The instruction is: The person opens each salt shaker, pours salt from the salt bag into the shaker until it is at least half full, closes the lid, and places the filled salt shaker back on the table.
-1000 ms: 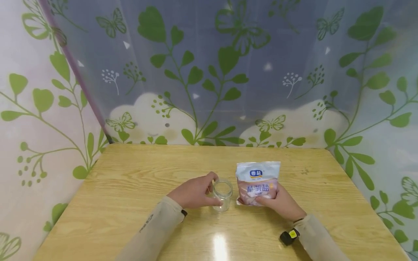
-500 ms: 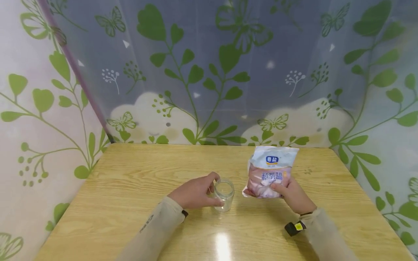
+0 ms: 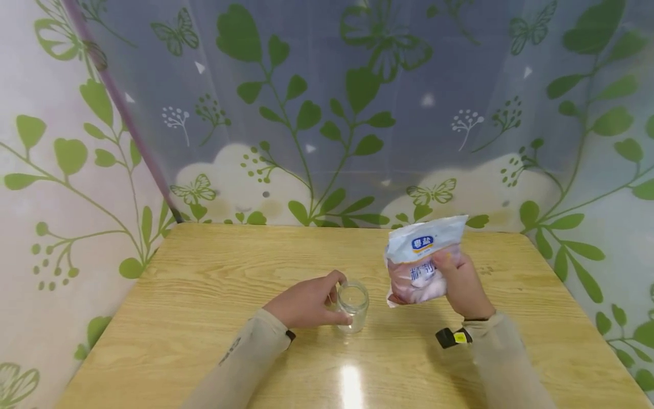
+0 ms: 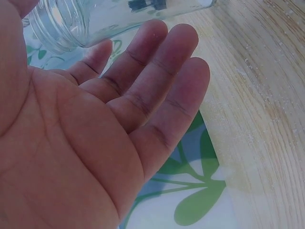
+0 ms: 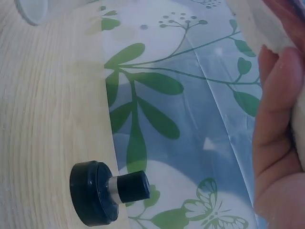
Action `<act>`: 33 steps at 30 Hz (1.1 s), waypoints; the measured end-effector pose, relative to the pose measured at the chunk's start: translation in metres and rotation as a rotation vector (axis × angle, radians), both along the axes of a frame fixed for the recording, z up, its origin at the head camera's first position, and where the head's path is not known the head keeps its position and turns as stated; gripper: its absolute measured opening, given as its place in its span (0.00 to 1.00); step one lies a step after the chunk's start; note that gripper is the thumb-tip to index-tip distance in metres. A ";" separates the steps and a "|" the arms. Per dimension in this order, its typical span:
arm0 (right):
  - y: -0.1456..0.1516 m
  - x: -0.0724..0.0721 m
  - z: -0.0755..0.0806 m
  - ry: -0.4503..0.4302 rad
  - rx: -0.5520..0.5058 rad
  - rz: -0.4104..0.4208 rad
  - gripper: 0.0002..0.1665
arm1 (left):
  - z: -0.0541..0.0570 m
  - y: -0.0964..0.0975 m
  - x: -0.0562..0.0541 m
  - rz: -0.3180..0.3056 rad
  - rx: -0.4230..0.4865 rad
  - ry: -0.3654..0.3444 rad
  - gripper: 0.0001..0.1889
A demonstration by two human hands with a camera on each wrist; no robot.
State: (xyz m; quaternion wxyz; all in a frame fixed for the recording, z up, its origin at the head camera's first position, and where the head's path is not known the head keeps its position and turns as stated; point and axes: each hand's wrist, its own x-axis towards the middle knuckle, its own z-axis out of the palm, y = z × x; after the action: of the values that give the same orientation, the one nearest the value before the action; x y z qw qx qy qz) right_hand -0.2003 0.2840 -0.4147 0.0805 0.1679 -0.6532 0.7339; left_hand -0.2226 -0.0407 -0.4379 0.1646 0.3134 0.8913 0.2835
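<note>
A clear glass jar [image 3: 360,319] stands upright on the table. My left hand [image 3: 309,301] holds it from the left, thumb at the near side and forefinger at the far side. In the left wrist view the other fingers [image 4: 178,62] stretch out below the jar [image 4: 109,21]. My right hand [image 3: 467,289] grips a plastic bag of salt [image 3: 415,270], pale blue above and pink below, by its right side with the thumb across the front. The bag is tilted and held above the table, to the right of the jar. Its back is hidden.
The wooden table [image 3: 214,272] ends at a curtain [image 3: 286,142] printed with leaves and butterflies. White grains [image 4: 252,71] are scattered on the wood. A black knob-shaped thing [image 5: 93,193] shows in the right wrist view.
The bag of salt has risen and moved right, away from the jar, and now tilts, its right side higher. The right thumb sits higher on it. Left hand and jar stay put.
</note>
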 end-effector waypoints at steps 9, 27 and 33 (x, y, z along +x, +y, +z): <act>0.009 -0.004 -0.005 -0.028 0.276 -0.005 0.14 | 0.003 0.002 0.001 0.000 -0.005 0.019 0.38; 0.009 -0.011 -0.021 -0.092 0.554 0.082 0.15 | 0.004 0.003 0.004 0.023 -0.019 0.064 0.37; 0.007 -0.008 -0.019 -0.092 0.566 0.092 0.15 | 0.004 0.005 0.004 0.012 -0.031 0.087 0.39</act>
State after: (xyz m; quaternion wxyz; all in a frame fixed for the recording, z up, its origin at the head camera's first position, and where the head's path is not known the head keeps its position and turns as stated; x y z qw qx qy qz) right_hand -0.2084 0.2909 -0.4333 -0.0328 0.1797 -0.8267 0.5322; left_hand -0.2182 -0.0360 -0.4343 0.1290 0.3175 0.9038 0.2566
